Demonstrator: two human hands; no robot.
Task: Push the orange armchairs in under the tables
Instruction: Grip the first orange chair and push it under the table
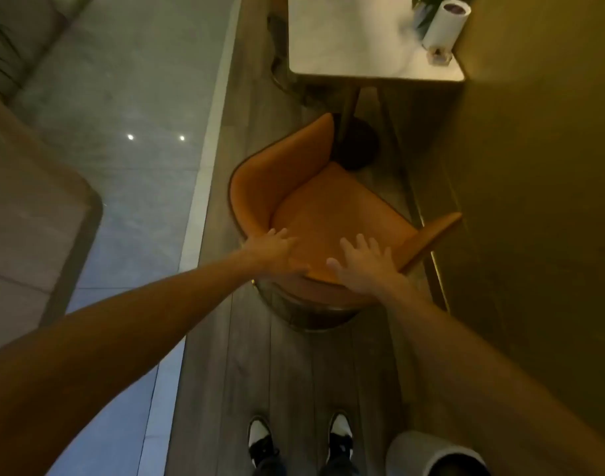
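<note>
Mid-frame, the curved orange leather armchair (323, 214) stands on grey wood flooring, short of the pale marble-topped counter (349, 39) at upper centre. The left hand (277, 250) and right hand (364, 261) lie flat, fingers spread, on its backrest rim, not clenched.

A café or restaurant seating area, dimly lit in warm light. A small square marble-look worktop (345, 39) stands against a gold-toned wall (534, 166). On the worktop's far corner by the wall are a white roll-shaped holder (443, 24) and a potted plant (426, 5). An orange armchair (328, 207) sits just in front of the worktop on wood plank flooring (253, 355). Beyond the planks, away from the wall, runs polished stone tile (129, 115) reflecting ceiling lights.
</note>
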